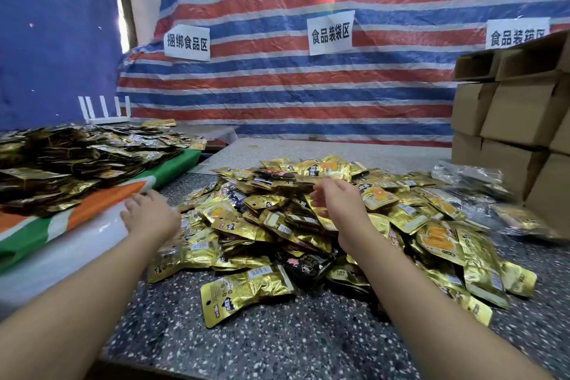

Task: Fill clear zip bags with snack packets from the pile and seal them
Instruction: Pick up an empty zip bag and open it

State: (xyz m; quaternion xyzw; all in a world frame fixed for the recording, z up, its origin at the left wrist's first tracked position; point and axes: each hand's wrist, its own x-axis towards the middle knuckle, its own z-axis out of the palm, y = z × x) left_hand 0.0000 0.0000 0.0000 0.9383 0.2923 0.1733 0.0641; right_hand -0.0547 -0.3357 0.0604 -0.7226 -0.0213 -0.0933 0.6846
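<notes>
Handling the snack packets [277, 225] heaped mid-bench, I expect light, slippery, crinkly foil; pinch a flat edge. My right hand [336, 203] hovers over them, grip relaxed, empty. My left hand [148, 213] rests open beside the pile.

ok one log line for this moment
left hand: open, on clear bags | right hand: open over packet pile | nothing bagged yet

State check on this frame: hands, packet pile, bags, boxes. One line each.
left hand: fingers loosely curled, holds nothing, over the pile's left edge
right hand: open, holds nothing, over the pile
snack packet pile: loose heap on the table
filled zip bags: lying at right; seal unclear
cardboard boxes: stacked; top ones open
</notes>
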